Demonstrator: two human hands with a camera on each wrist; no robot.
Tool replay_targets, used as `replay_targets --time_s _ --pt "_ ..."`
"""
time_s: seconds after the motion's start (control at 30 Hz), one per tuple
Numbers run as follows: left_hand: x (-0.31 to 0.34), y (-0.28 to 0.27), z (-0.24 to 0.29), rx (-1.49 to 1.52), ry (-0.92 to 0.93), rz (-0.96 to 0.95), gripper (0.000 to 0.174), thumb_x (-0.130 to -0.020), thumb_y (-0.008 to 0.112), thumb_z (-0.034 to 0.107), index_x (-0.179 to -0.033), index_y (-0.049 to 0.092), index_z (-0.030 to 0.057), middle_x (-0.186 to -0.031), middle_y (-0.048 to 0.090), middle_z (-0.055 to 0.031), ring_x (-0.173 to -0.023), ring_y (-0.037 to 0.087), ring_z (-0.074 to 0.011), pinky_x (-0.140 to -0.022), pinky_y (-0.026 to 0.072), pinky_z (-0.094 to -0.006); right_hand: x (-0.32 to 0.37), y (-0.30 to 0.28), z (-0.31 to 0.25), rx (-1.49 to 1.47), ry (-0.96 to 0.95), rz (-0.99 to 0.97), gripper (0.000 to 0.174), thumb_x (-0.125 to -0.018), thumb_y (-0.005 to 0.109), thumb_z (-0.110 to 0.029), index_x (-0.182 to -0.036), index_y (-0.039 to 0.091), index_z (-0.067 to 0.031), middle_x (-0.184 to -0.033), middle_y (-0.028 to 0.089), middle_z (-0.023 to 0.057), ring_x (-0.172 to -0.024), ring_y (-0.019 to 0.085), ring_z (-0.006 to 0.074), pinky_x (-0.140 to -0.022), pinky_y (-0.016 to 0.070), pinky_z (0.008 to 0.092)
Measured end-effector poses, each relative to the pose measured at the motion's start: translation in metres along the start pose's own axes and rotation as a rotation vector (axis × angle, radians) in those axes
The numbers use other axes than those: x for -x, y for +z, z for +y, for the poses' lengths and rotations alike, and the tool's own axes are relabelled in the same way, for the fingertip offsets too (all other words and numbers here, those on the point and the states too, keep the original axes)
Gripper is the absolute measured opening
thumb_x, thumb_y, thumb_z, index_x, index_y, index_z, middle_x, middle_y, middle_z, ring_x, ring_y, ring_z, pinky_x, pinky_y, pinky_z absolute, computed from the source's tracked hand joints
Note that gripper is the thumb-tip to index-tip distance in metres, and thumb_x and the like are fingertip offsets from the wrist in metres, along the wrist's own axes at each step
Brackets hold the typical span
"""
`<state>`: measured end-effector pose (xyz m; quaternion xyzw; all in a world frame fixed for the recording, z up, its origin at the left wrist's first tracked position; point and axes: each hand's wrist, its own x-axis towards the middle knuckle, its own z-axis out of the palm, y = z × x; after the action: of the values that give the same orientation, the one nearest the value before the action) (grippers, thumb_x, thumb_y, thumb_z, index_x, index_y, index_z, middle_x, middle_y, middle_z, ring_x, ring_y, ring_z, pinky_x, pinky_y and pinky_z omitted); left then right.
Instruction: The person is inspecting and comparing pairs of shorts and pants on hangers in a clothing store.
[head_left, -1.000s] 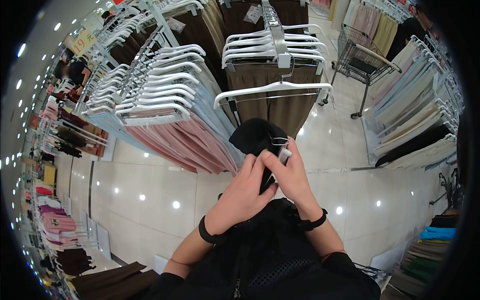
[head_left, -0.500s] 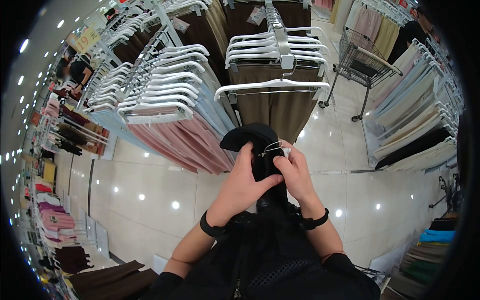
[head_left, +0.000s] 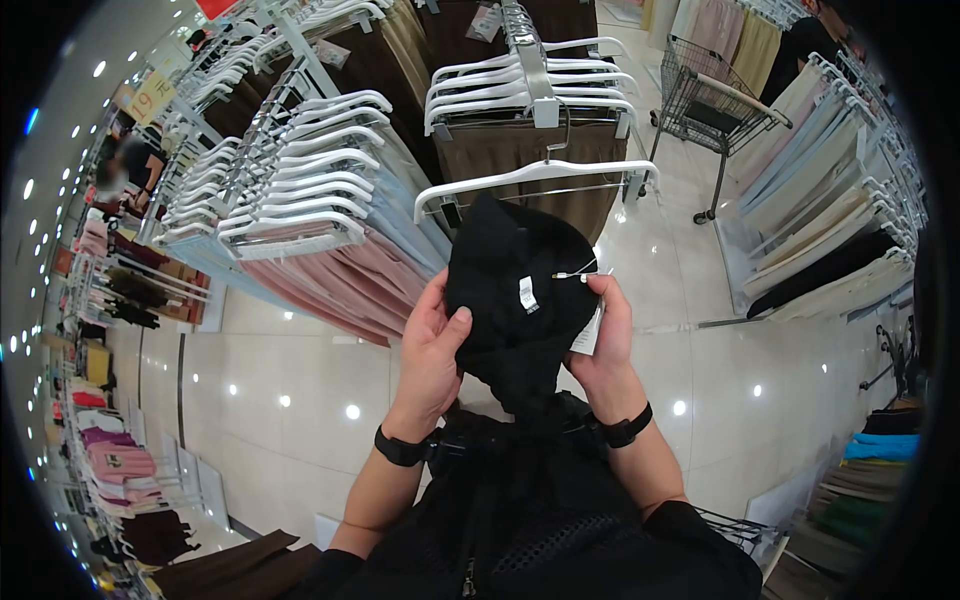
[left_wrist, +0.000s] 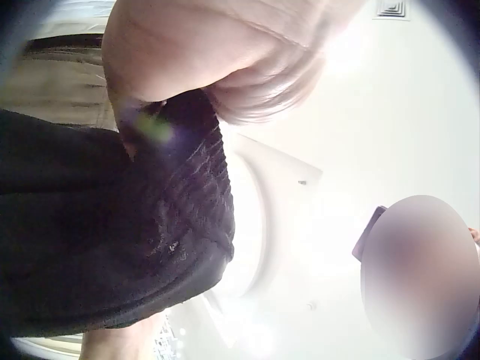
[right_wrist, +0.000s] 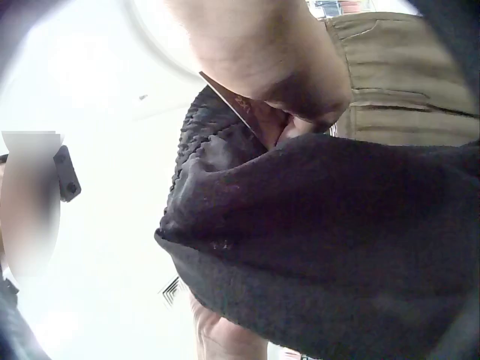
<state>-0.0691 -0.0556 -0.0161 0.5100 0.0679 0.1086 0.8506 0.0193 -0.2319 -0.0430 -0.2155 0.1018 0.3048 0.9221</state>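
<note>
Both hands hold up a black garment (head_left: 505, 330) in front of the body, its fabric spread between them. My left hand (head_left: 428, 345) grips its left edge, thumb in front. On the other side my right hand (head_left: 608, 335) pinches the edge beside a white paper tag (head_left: 586, 335) on a thin cord. A small white label (head_left: 528, 294) shows on the fabric's middle. A gathered, ribbed edge of the garment (left_wrist: 217, 161) appears in the left wrist view; in the right wrist view the garment (right_wrist: 322, 217) drapes below my fingers. Just beyond hangs a bare white hanger (head_left: 535, 174).
Brown trousers (head_left: 490, 160) hang on a rack straight ahead, with pink trousers (head_left: 330, 285) on white hangers at its left. A shopping cart (head_left: 715, 105) stands at the far right, near another clothes rack (head_left: 840, 210). Tiled floor (head_left: 290, 350) surrounds the racks.
The black garment was bunched between close hands; now it is raised and spread wider. My left hand has moved left to its edge, and the inner label has come into view.
</note>
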Motion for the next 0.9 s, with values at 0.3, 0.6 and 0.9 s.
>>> replay_targets --time_s 0.3,0.6,0.9 --pt "-0.002 -0.025 0.0 0.344 -0.128 -0.025 0.046 -0.102 0.05 0.005 -0.147 0.041 -0.0003 -0.141 0.054 -0.013 -0.129 0.055 -0.0229 -0.11 0.0443 -0.0374 0.004 -0.008 0.002 -0.066 -0.07 -0.099 0.032 -0.093 0.051 -0.026 -0.105 0.067 -0.0008 -0.101 0.072 0.0116 -0.092 0.07 0.0252 -0.087 0.0559 0.0382" --pt "0.011 -0.013 -0.004 0.084 0.028 -0.018 0.057 -0.099 0.06 0.007 -0.15 0.036 -0.0034 -0.146 0.051 -0.0134 -0.132 0.05 -0.0203 -0.113 0.0374 -0.0339 0.014 -0.005 0.008 0.082 -0.145 -0.129 0.036 -0.091 0.049 -0.025 -0.111 0.065 -0.0003 -0.104 0.072 0.0114 -0.094 0.071 0.0251 -0.084 0.0577 0.0369" --pt "0.014 -0.015 -0.002 0.111 0.029 -0.014 0.058 -0.099 0.06 0.007 -0.15 0.036 -0.0029 -0.146 0.051 -0.0126 -0.133 0.05 -0.0202 -0.114 0.0368 -0.0346 0.021 0.002 0.01 0.096 -0.17 -0.141 0.033 -0.094 0.048 -0.023 -0.111 0.065 0.0003 -0.105 0.071 0.0102 -0.095 0.068 0.0226 -0.086 0.0537 0.0351"
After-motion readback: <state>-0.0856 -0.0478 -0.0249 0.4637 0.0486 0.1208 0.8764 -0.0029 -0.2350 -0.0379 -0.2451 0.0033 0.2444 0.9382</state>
